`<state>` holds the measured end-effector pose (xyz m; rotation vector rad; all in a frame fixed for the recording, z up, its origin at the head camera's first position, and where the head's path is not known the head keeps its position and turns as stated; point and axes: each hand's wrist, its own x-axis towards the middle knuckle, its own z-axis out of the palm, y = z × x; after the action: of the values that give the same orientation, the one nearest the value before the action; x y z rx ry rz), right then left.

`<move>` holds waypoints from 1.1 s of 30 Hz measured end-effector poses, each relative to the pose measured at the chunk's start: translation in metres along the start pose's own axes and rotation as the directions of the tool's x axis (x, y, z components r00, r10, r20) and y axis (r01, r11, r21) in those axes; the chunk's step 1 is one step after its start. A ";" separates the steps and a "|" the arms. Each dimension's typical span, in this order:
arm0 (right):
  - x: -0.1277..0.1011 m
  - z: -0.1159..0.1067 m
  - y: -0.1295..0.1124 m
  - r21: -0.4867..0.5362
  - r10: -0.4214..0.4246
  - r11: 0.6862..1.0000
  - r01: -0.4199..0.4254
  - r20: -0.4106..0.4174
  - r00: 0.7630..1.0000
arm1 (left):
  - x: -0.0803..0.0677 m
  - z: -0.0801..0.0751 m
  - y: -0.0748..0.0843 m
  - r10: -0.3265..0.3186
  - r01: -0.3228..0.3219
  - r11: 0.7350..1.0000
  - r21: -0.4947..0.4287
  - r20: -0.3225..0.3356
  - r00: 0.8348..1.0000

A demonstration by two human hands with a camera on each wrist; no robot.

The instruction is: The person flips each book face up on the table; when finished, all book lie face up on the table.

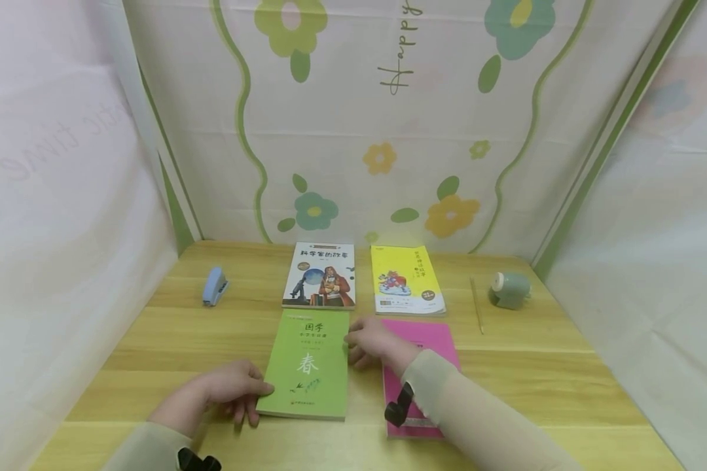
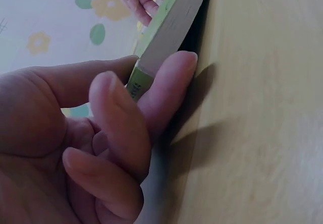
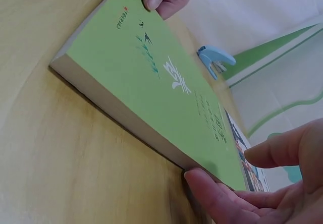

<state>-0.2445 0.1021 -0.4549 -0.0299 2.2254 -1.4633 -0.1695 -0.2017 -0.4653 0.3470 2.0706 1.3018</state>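
Green book [image 1: 308,365] lies on the wooden table [image 1: 542,366], front centre, between both hands. Left hand [image 1: 226,392] grips its near-left corner: thumb on the cover, fingers [image 2: 169,82] curled under the edge, so that corner looks pinched and slightly raised off the table in the left wrist view. Right hand [image 1: 374,341] is at the far-right corner, thumb [image 3: 275,151] over the cover and a finger [image 3: 217,196] against the page edge, loosely pinching it. Right forearm lies across a pink book [image 1: 430,340] just beside the green one. Behind them, two more books side by side: one with a white cover [image 1: 320,275], one yellow [image 1: 405,279]. Blue stapler [image 1: 215,286] far left, pencil [image 1: 476,304] and green sharpener [image 1: 508,290] far right, all apart from the hands.
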 end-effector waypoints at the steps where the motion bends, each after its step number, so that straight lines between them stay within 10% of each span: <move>1: 0.000 0.000 0.000 0.008 0.000 1.000 0.000 0.000 1.000 | 0.000 0.001 0.001 -0.011 0.011 1.000 0.011 -0.009 1.000; 10: -0.007 -0.018 0.003 0.001 -0.025 1.000 0.025 0.027 0.999 | 0.003 0.004 0.011 -0.062 0.074 0.990 0.119 -0.101 0.993; 16: -0.006 -0.059 -0.007 -0.060 -0.083 0.995 0.078 -0.094 0.992 | 0.022 0.002 0.036 -0.014 0.038 0.988 0.150 -0.161 0.987; 26: -0.008 -0.132 0.007 -0.251 -0.132 0.966 0.070 -0.238 0.962 | 0.071 0.029 0.078 0.073 -0.068 0.993 0.101 -0.055 0.996; 33: -0.015 -0.170 0.033 -0.512 -0.139 0.859 0.016 -0.203 0.969 | 0.093 0.058 0.090 0.124 -0.123 0.992 -0.021 0.059 0.991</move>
<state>-0.2908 0.2672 -0.4241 -0.1259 2.7801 -0.9089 -0.2117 -0.0689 -0.4398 0.5069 2.0137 1.3638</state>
